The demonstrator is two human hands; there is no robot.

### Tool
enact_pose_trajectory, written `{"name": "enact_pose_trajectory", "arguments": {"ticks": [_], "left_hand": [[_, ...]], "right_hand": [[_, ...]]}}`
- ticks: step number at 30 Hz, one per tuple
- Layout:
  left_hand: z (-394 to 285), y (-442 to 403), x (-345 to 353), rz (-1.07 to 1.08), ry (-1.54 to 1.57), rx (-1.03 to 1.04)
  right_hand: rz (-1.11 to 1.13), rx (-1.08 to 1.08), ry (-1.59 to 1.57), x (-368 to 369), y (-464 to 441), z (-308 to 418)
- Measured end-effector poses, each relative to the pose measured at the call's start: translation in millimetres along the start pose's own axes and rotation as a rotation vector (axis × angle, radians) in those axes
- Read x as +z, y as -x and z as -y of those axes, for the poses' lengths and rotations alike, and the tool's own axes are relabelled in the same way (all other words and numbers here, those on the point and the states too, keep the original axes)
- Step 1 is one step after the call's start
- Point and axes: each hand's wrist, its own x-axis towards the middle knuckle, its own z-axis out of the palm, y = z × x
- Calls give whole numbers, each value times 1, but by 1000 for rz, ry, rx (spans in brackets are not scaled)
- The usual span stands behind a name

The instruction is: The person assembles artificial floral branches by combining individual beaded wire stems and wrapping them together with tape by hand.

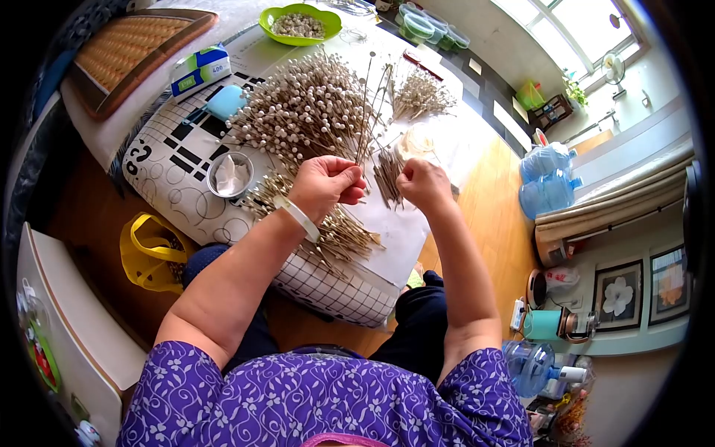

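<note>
Thin brown stems (pixel 363 123) stand upright in the pinched fingers of my left hand (pixel 325 186); one has a small dark tip. To its right, my right hand (pixel 425 185) is curled into a fist, and whatever its fingers hold is hidden. Between the hands lies a bundle of bare brown sticks (pixel 388 175). Just behind my right hand sits a pale round roll (pixel 417 141). A large heap of white-beaded stems (pixel 294 112) spreads beyond my left hand. More beaded stems (pixel 346 235) lie under my left wrist, and a smaller bunch (pixel 421 95) lies farther back.
A green bowl (pixel 264 20) of small white pieces stands at the table's far side. Left are a tissue pack (pixel 201 71), a light-blue object (pixel 226 102) and a round tin (pixel 246 179) with white contents. A red tool (pixel 421 65) lies behind. A yellow bag (pixel 145 253) stands below.
</note>
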Motion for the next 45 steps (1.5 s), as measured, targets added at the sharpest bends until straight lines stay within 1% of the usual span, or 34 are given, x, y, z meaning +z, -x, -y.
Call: {"name": "enact_pose_trajectory", "arguments": {"ticks": [2, 4, 6, 8, 12, 14, 16, 20, 23, 25, 29, 32, 34, 40, 44, 45], "left_hand": [[-2, 1, 2, -6, -10, 13], [1, 2, 2, -8, -25, 8], [5, 0, 0, 32, -97, 46], [7, 1, 3, 22, -92, 73], [8, 1, 5, -47, -71, 113], [7, -1, 4, -47, -82, 107], [6, -2, 2, -38, -51, 107], [5, -2, 1, -57, -37, 86], [5, -2, 2, -76, -25, 74], [4, -1, 3, -76, -14, 81], [4, -2, 2, -67, 23, 92], [4, -1, 4, -72, 21, 126], [6, -2, 3, -79, 18, 131], [8, -2, 4, -83, 7, 155], [7, -3, 3, -68, -19, 188], [6, -2, 4, -68, -20, 189]], "right_hand": [[16, 143, -694, -9, 11, 10], [-42, 22, -1114, -12, 28, 33], [-27, -48, -1208, -19, 40, 55], [-22, -5, -1288, -12, 44, 65], [-82, 25, -1345, -2, 44, 75], [-100, 21, -1400, 4, 43, 74], [-82, 41, -1283, 5, 42, 74], [-81, 34, -1281, 10, 40, 74], [-117, 28, -1189, 13, 38, 74], [-223, -16, -1219, 19, 37, 77], [-223, -6, -1235, 17, 36, 78], [-215, -16, -1180, 16, 35, 77], [-175, 4, -1219, 13, 36, 80], [-163, 35, -1303, 12, 37, 82], [-173, 37, -1318, 12, 38, 82], [-160, 22, -1267, 10, 39, 81]]}}
